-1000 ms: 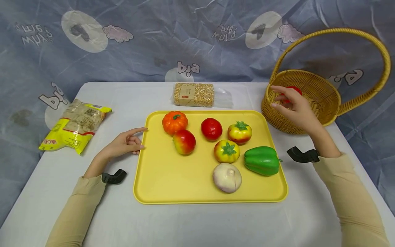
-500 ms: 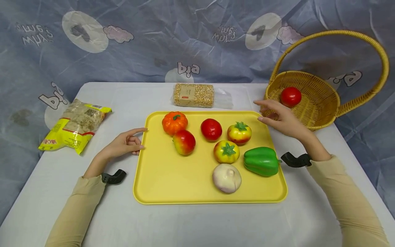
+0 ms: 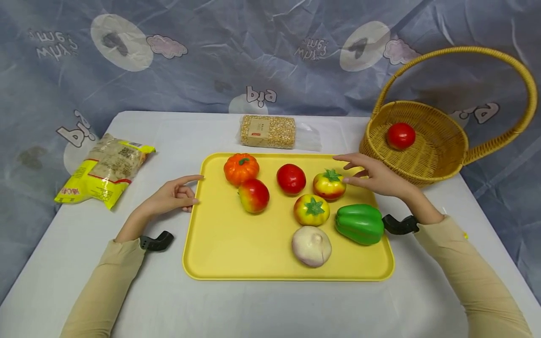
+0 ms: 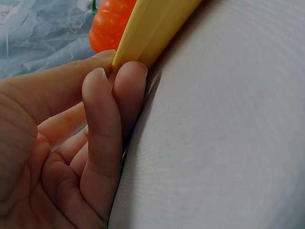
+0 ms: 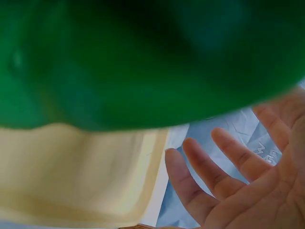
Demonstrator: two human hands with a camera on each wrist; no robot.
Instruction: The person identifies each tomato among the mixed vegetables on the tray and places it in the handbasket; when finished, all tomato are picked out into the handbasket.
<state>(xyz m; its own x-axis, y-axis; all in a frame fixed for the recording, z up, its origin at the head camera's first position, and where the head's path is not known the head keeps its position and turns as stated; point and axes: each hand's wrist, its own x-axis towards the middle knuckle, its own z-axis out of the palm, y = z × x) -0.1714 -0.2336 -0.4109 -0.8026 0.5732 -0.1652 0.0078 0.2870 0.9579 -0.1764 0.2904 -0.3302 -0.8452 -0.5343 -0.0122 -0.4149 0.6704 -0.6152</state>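
Note:
My left hand (image 3: 171,195) holds the left rim of the yellow tray (image 3: 224,253); in the left wrist view its fingertips (image 4: 131,76) are on the rim. My right hand (image 3: 376,176) reaches over the tray's right rim, fingers spread and holding nothing. Its thumb tip is close beside a yellow-red toy persimmon (image 3: 329,188) with green leaves; whether they touch I cannot tell. Another toy persimmon (image 3: 312,212), a green bell pepper (image 3: 359,225), a garlic bulb (image 3: 311,249), a red tomato (image 3: 291,179), a red-yellow fruit (image 3: 254,196) and an orange pumpkin (image 3: 241,170) lie on the tray.
At the back right, a wicker basket (image 3: 431,164) with a tall handle holds one red tomato (image 3: 401,136). Behind the tray lies a pack of corn kernels (image 3: 268,132). A yellow snack-like bag (image 3: 105,171) rests at the left. Patterned grey-blue cloth hangs behind the table.
My right hand has come from over the basket leftward and toward me, to beside the persimmon, uncovering the tomato in the basket. My left hand stays at the tray's rim.

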